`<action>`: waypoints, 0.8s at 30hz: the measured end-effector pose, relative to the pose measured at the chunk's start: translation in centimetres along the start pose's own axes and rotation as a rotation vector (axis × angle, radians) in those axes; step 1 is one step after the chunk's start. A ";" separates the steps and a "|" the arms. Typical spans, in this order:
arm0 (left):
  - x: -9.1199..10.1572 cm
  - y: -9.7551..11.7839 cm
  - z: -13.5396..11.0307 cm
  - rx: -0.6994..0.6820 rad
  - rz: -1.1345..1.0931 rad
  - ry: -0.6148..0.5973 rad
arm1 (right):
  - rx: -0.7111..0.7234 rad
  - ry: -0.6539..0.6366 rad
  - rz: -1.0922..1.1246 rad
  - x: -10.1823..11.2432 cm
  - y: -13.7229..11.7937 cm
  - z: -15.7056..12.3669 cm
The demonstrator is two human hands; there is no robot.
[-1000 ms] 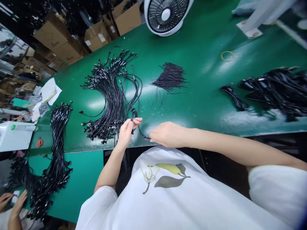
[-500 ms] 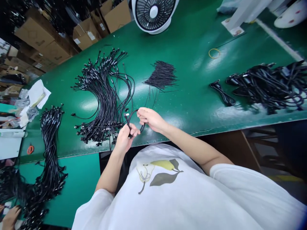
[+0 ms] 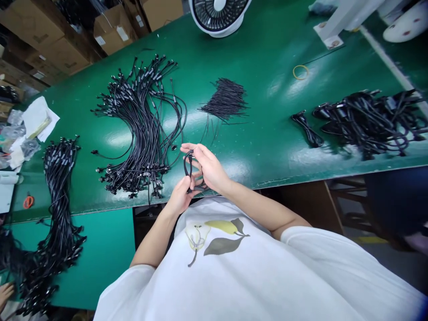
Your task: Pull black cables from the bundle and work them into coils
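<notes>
Both hands meet over the near edge of the green table (image 3: 267,53). My left hand (image 3: 180,196) pinches the lower end of a short black cable (image 3: 187,166) folded into a narrow loop. My right hand (image 3: 207,166) closes its fingers round the upper part of the same loop. Just left of the hands lies a large fan-shaped pile of loose black cables (image 3: 140,125) with connector ends. A bunch of thin black ties (image 3: 227,99) lies beyond the hands.
Coiled black cable bundles (image 3: 368,120) lie at the right, one small coil (image 3: 306,129) apart from them. A white fan (image 3: 219,15) stands at the far edge, a yellow rubber band (image 3: 301,71) near it. Another cable heap (image 3: 56,209) lies left, beside another person's hand (image 3: 5,292). Cardboard boxes (image 3: 113,29) are behind.
My right hand came in from the right and took hold of the cable held by my left hand. The cable has been folded into a tighter loop between both hands.
</notes>
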State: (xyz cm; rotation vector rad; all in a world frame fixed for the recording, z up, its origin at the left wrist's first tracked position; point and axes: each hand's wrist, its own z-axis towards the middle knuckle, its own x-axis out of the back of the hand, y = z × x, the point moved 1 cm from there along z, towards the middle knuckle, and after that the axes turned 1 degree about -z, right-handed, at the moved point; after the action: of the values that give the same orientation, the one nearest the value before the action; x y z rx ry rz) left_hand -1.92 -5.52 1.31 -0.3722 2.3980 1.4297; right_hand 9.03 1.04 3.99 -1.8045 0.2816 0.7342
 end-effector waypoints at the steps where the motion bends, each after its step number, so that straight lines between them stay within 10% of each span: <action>1: -0.1 0.0 -0.1 0.025 -0.013 -0.012 | 0.009 -0.007 -0.011 -0.2 0.1 -0.1; 15: -0.9 -0.8 0.6 -0.077 0.156 0.086 | -0.023 -0.028 0.252 -1.1 0.0 0.6; 24: -0.2 0.7 0.2 0.090 0.310 -0.264 | -0.468 -0.236 0.224 0.8 -0.8 2.6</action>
State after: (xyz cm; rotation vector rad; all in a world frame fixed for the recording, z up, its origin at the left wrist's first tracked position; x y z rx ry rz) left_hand -1.96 -4.99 1.89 0.2082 2.3612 1.3840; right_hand 9.21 3.83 3.64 -2.1168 0.1628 1.2419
